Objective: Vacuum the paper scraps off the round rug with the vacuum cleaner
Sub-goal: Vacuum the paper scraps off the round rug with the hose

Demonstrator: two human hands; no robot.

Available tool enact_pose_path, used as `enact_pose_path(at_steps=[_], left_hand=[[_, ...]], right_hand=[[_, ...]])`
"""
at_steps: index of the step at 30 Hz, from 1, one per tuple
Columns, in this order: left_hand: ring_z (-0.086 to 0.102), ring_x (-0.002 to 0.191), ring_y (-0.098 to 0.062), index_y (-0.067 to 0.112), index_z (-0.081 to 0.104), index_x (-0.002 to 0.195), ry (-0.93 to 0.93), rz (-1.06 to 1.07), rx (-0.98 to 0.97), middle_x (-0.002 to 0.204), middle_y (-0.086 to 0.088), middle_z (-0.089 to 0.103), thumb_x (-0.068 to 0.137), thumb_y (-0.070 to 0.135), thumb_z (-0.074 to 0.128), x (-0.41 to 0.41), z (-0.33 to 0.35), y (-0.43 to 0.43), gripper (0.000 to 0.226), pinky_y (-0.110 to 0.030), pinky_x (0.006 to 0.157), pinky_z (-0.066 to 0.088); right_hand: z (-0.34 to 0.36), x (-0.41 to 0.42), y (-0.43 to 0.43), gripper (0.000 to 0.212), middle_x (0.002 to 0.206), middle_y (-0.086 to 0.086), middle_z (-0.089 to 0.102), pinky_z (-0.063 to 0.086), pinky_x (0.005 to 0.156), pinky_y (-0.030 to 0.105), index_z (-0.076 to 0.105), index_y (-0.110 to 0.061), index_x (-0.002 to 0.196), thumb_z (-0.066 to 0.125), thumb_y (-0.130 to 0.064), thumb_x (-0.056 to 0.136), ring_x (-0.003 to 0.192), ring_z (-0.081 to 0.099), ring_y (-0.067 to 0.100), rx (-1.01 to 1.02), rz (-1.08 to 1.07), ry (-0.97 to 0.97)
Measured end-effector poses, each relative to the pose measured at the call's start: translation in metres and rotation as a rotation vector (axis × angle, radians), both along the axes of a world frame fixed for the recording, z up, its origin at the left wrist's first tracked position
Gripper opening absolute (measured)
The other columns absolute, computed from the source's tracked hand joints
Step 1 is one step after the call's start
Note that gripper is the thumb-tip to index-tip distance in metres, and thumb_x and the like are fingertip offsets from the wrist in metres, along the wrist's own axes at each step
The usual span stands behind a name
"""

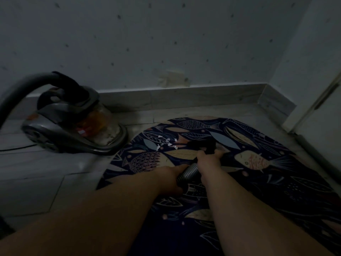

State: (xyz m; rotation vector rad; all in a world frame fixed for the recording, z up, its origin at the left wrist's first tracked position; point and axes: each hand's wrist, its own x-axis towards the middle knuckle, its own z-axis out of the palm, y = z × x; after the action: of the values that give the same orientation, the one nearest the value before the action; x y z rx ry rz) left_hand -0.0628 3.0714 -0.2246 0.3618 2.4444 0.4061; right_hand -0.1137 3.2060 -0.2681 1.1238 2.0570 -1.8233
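Observation:
A round dark rug [276,182] with a fish pattern lies on the tiled floor. Several white paper scraps [167,143] sit near its far left edge. My right hand [209,164] grips the black nozzle [201,145] of the vacuum hose, which rests on the rug just right of the scraps. My left hand [171,179] grips the ribbed grey hose [187,172] just behind it. The grey canister vacuum cleaner [73,124] stands on the floor left of the rug, and its hose [20,89] arches away to the left.
A wall with a pale skirting board [184,97] runs behind the rug. A second wall and a door frame [313,108] close in at the right. A power cord [16,147] trails along the floor at the left. The room is dim.

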Motion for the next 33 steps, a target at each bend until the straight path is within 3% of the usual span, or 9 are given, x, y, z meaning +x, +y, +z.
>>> enact_pose_path(at_steps=[3,11,18,24,33], left_hand=[[0.049,0.122,-0.025,0.039,0.003,0.15,0.029,0.0,-0.035,0.143,-0.006,0.044,0.088,0.031,0.06,0.028,0.003,-0.016,0.085,-0.024,0.092,0.041],[0.05,0.12,-0.026,0.036,0.002,0.15,0.066,0.04,0.015,0.141,-0.008,0.045,0.087,0.033,0.062,0.085,0.018,-0.031,0.087,-0.028,0.095,0.042],[0.054,0.116,-0.025,0.032,0.017,0.148,0.147,0.099,0.135,0.136,-0.007,0.051,0.088,0.035,0.059,0.107,0.041,-0.017,0.074,-0.029,0.095,0.045],[0.054,0.115,-0.027,0.029,0.017,0.149,0.134,0.108,0.041,0.133,-0.01,0.051,0.09,0.036,0.057,0.117,0.032,-0.006,0.071,-0.027,0.09,0.043],[0.051,0.118,-0.025,0.025,0.02,0.148,0.075,0.143,0.085,0.136,-0.009,0.05,0.091,0.031,0.057,0.096,-0.003,0.012,0.069,-0.02,0.087,0.038]], right_hand=[[0.001,0.029,-0.015,0.066,0.14,0.019,0.043,0.047,0.098,0.053,0.011,-0.029,0.15,0.051,-0.027,0.097,0.115,0.049,0.039,-0.056,-0.005,-0.018],[0.026,0.087,-0.029,0.069,0.137,0.014,0.046,0.049,0.096,0.052,0.015,-0.034,0.15,0.055,-0.029,0.094,0.111,0.051,0.035,-0.166,-0.054,0.017],[0.061,0.097,-0.012,0.068,0.134,0.016,0.047,0.049,0.095,0.054,0.015,-0.033,0.15,0.055,-0.028,0.096,0.109,0.051,0.036,-0.124,-0.041,0.042],[0.048,0.111,-0.008,0.071,0.137,0.015,0.046,0.047,0.098,0.055,0.015,-0.035,0.15,0.059,-0.027,0.093,0.114,0.051,0.036,-0.216,-0.086,0.039],[0.018,0.091,0.009,0.071,0.14,0.011,0.043,0.047,0.095,0.048,0.009,-0.034,0.153,0.053,-0.027,0.097,0.103,0.046,0.029,-0.185,0.001,0.03]])
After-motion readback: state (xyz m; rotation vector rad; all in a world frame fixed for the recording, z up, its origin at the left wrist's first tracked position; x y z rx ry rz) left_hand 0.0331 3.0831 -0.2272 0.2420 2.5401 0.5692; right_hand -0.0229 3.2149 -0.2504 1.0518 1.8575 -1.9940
